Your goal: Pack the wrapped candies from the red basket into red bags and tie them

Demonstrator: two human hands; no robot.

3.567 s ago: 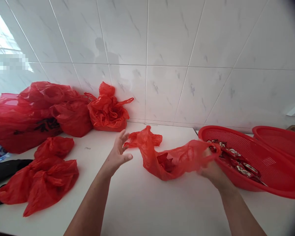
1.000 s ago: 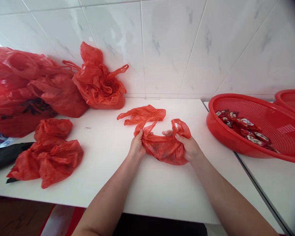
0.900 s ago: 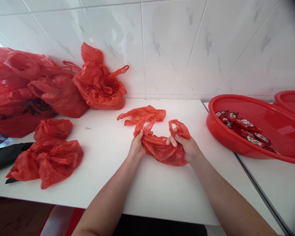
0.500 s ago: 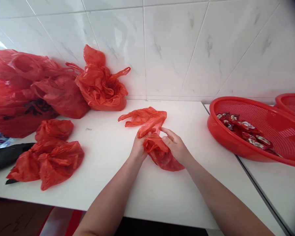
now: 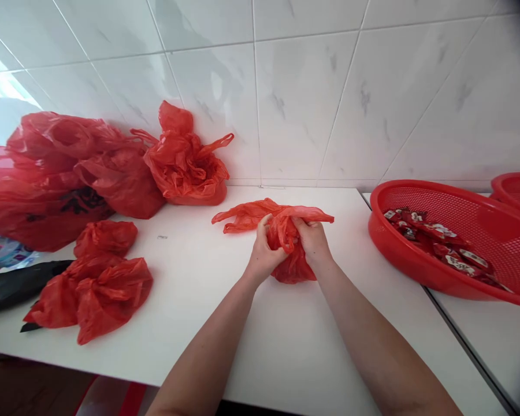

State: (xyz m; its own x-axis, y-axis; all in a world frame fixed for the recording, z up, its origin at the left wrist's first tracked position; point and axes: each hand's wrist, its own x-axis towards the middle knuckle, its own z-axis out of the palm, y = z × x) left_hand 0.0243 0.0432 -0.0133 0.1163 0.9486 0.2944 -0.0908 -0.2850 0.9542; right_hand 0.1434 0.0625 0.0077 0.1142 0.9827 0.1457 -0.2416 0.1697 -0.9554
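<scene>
A small red plastic bag sits bunched on the white table in the middle. My left hand and my right hand are both closed on its handles, which cross over the top and stick out to either side. Whatever is inside the bag is hidden by the plastic.
Several tied red bags lie at the left front, with larger red bags heaped against the tiled wall. A red mesh basket with wrapped sweets stands at the right, a second one behind it.
Both hands have come together from the bag's two ends and crossed its handles over the top. The bag has bunched into a tighter bundle. Earlier my right hand drew it away from the basket.
</scene>
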